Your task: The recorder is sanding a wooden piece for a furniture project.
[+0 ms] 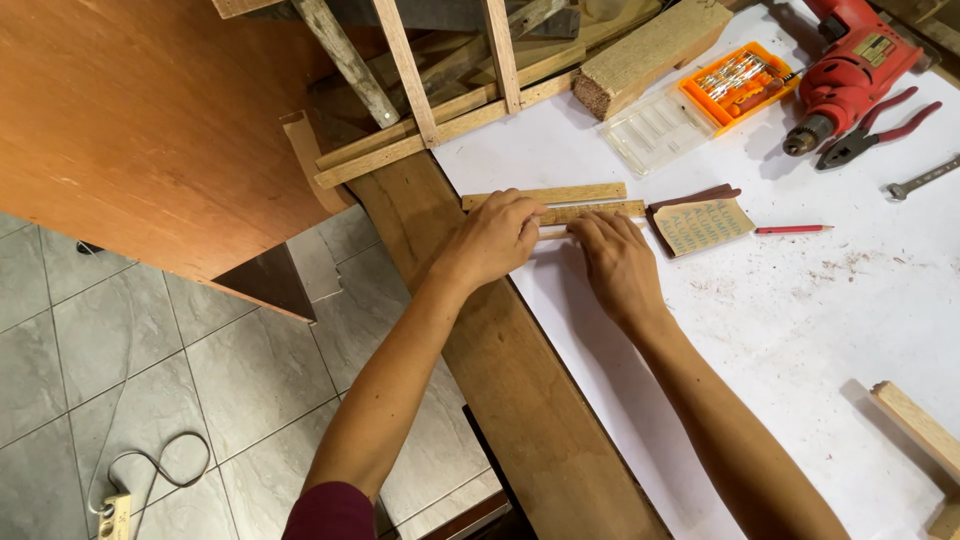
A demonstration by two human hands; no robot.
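— Where are the strips?

— Two thin wood strips (560,203) lie side by side on the white table (800,320), long axes running left to right, just ahead of my fingers.

— And your hands?

— My left hand (495,238) presses flat on their left end, fingers bent, nothing clasped. My right hand (615,262) pinches the nearer strip's edge mid-length. Both touch; the left sits nearer the end.

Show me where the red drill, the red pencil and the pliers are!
red drill (850,70), head view, on the middle of its red body.
red pencil (792,230), head view, on the middle of its shaft.
pliers (895,125), head view, on the red handles.
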